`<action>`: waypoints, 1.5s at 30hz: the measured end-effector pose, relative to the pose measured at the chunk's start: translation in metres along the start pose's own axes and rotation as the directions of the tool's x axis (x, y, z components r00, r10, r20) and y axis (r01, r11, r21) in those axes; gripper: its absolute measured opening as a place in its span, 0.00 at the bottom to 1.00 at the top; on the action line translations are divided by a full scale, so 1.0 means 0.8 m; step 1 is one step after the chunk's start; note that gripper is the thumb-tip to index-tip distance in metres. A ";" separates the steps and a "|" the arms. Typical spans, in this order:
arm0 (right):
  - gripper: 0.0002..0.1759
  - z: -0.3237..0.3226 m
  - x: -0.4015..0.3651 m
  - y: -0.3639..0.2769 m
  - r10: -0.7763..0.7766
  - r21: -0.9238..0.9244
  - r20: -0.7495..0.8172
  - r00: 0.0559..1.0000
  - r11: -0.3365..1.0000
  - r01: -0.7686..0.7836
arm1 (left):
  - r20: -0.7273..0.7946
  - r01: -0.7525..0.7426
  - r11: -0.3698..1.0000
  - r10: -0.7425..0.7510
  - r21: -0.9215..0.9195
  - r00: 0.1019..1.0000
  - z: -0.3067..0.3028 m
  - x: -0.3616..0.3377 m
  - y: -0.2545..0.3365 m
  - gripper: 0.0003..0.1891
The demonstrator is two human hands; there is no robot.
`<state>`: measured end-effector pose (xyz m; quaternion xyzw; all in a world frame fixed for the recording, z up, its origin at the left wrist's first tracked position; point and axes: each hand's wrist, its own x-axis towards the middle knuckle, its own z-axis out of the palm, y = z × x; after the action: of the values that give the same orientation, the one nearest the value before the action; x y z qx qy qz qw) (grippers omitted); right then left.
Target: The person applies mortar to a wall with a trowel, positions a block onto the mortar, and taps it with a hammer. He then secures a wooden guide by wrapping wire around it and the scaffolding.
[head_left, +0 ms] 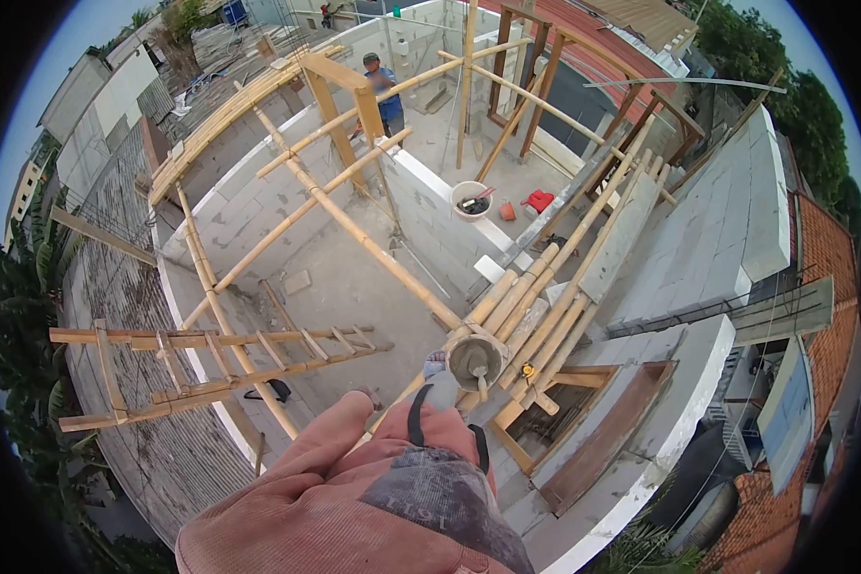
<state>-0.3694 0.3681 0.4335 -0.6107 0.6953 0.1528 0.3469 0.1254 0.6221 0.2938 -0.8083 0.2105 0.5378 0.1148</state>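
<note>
Neither of my hands shows in the head view. At the bottom there is only my salmon-coloured clothing (335,497), with a dark printed patch (450,497) and a black strap (417,413). My foot (440,375) rests on a platform of bamboo poles (536,306), high above the floor. Right beside the foot stands a small bucket of grey mortar (475,362) with a tool handle sticking out of it.
White block walls (717,230) enclose a concrete floor (354,287) far below, crossed by slanting bamboo poles. A wooden ladder (210,368) lies at the left. A white bucket (471,199) sits on the inner wall. A person in blue (385,91) works at the back.
</note>
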 end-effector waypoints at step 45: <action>0.18 0.016 -0.005 0.011 0.195 0.212 0.318 0.928 0.939 -0.270 | 0.244 0.144 0.929 -0.060 -0.341 0.968 -0.108 -0.128 0.144 0.55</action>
<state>-0.3739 0.3807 0.4254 -0.4449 0.7179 0.1922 0.4998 0.1088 0.5071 0.4262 -0.7580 0.0521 0.6500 0.0179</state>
